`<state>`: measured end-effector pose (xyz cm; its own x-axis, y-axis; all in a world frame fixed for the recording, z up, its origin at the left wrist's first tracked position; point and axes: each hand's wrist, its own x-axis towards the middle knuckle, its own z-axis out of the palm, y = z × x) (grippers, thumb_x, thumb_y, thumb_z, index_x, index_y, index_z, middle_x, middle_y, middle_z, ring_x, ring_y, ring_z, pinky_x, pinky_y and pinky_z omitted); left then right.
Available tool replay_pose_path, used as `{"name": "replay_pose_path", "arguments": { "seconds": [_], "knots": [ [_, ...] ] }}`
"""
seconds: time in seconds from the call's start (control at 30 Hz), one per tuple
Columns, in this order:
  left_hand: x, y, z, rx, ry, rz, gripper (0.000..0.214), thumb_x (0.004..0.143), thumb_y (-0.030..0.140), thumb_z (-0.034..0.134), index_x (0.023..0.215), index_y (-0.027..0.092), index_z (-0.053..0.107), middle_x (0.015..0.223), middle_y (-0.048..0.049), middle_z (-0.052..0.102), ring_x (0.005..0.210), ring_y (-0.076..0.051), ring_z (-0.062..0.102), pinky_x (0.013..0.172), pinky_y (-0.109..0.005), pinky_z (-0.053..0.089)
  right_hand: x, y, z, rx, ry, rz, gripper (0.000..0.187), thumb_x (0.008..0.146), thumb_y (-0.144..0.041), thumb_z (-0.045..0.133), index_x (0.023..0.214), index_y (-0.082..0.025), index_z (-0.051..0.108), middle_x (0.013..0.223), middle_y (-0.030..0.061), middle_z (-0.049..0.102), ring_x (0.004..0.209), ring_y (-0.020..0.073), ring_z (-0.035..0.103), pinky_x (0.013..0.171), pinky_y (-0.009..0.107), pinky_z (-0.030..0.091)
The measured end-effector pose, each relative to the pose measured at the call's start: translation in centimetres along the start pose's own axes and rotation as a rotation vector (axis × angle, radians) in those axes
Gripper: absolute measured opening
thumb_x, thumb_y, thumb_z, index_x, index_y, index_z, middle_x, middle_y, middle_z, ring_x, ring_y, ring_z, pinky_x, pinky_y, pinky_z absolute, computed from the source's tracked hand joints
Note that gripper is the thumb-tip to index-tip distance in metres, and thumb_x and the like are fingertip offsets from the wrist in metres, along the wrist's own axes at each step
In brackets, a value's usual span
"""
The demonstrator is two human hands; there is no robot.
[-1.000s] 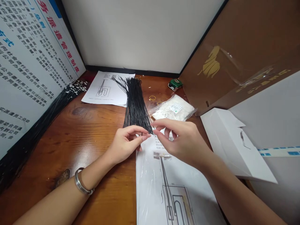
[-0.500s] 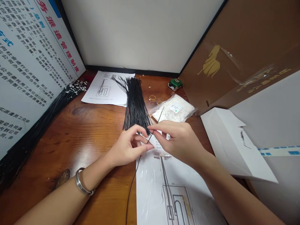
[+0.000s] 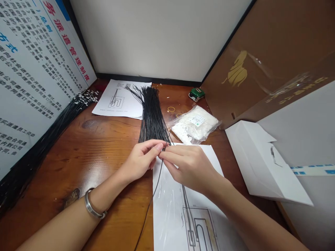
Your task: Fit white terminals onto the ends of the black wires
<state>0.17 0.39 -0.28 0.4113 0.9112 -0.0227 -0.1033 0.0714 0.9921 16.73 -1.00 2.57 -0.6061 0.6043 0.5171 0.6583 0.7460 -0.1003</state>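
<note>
A thin black wire [image 3: 145, 223] runs up from the lower edge of the picture into my fingers, which meet near the middle of the table. My left hand [image 3: 142, 160] pinches it between thumb and forefinger. Against those fingertips, my right hand [image 3: 190, 164] also has its fingertips closed on the wire. The wire's upper end is hard to make out against the bundle of black wires [image 3: 153, 118] lying just beyond. Below my hands lies a printed drawing [image 3: 167, 216] under shiny clear plastic, partly covered by my right hand and forearm.
A clear bag of small white parts [image 3: 199, 122] lies beyond my right hand, near a green tape measure [image 3: 196, 94] and yellow rubber bands [image 3: 171, 109]. Another drawing sheet [image 3: 104, 101] sits at the back. Black wires with white ends [image 3: 47, 143] line the left panel; a white box [image 3: 261, 157] stands right.
My hands have come together at the fingertips, and my left fingers have closed from a looser curl. The right hand has moved slightly down and left, drawing the wire's upper end lower.
</note>
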Motion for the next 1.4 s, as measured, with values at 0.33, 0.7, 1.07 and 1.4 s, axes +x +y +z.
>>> {"name": "replay_pose_path", "arguments": {
  "seconds": [0.33,0.7,1.07,1.4],
  "knots": [
    [0.1,0.7,0.1,0.016,0.069,0.02,0.023,0.085,0.036,0.06,0.083,0.015,0.069,0.065,-0.0002,0.061,0.047,-0.007,0.041,0.043,-0.022,0.032,-0.2,-0.6,0.1,0.252,-0.149,-0.058,0.027,0.084,-0.007,0.044,0.077,-0.018,0.068,0.056,-0.0022,0.06,0.05,0.0114,0.052,0.049,0.025,0.035],
    [0.0,0.1,0.4,-0.072,0.05,-0.02,0.024,0.082,0.031,0.065,0.1,0.016,0.065,0.061,0.0035,0.057,0.044,-0.005,0.036,0.043,-0.022,0.027,0.8,0.8,-1.9,0.562,0.159,0.577,0.009,0.081,-0.02,0.064,0.081,-0.02,0.074,0.069,0.0016,0.073,0.054,0.012,0.06,0.047,0.024,0.044],
    [0.0,0.2,0.5,-0.032,0.052,-0.033,0.023,0.086,0.037,0.06,0.077,0.016,0.061,0.069,0.0006,0.062,0.05,-0.006,0.041,0.05,-0.022,0.032,1.1,0.5,-0.9,0.976,0.09,0.92,0.019,0.079,-0.036,0.067,0.082,-0.017,0.067,0.068,0.0034,0.071,0.046,0.0125,0.062,0.038,0.021,0.04],
    [0.1,0.2,0.7,-0.081,0.064,-0.033,0.023,0.082,0.038,0.064,0.089,0.016,0.061,0.062,0.0016,0.062,0.046,-0.006,0.039,0.046,-0.022,0.029,1.0,0.8,-0.5,0.966,0.11,1.005,0.014,0.073,-0.031,0.072,0.078,-0.018,0.072,0.062,0.0004,0.065,0.045,0.0064,0.048,0.043,0.021,0.041]
  ]
}}
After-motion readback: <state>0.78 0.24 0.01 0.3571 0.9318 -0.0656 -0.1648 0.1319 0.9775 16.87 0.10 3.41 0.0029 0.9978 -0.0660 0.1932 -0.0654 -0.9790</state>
